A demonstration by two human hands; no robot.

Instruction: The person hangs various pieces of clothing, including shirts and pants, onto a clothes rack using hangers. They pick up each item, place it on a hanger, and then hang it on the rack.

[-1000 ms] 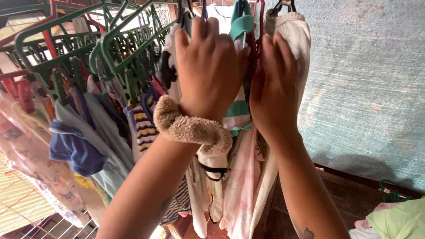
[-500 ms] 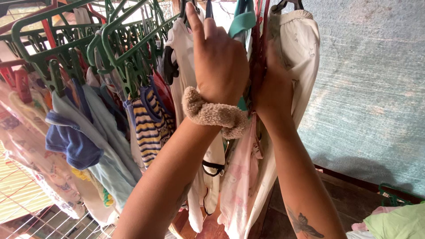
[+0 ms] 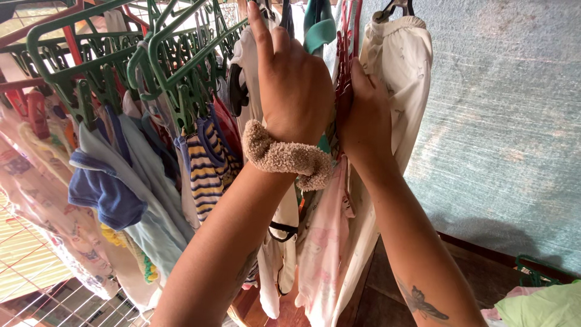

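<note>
Both hands are working among the hung clothes: the left hand is curling closed around a garment top by the teal hanger, the right hand pressing on the red hanger between them, its grip hidden. Next seems parting them gently. Green clip racks are crowding the left; the wall stands close on the right.

Left hand fingertips hidden among hangers; right hand fingers hidden behind red hanger.
</note>
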